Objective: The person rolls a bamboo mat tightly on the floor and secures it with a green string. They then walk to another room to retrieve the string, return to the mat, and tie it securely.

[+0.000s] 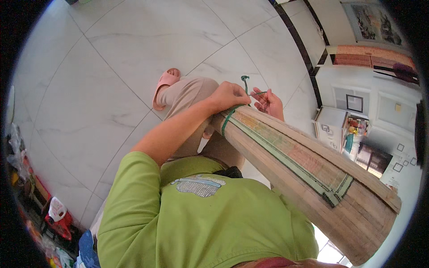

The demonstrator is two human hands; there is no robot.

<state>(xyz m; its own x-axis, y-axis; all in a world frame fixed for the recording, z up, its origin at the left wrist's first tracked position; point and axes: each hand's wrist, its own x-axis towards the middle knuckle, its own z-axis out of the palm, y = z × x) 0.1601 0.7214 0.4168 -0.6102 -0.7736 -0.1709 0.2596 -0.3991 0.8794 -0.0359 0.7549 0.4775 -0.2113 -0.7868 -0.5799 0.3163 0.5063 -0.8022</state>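
Observation:
A rolled mat, apparently of bamboo or wood strips with pale green cloth edging, slants across my body from the lower right. Near its far end, a green cord passes around the roll. My left hand rests at that end, thumb and fingers pinched together on the cord. Just beyond the roll, my right hand holds a thin length of the same cord between thumb and forefinger, with its other fingers spread. A knotted cord end sticks up between the hands. The roll hides my right forearm.
Pale marble-look tiles cover the floor. My bent knee and a pink slipper are beside the roll's far end. Plastic bags and a white jug line the left edge. A white cabinet stands at the right.

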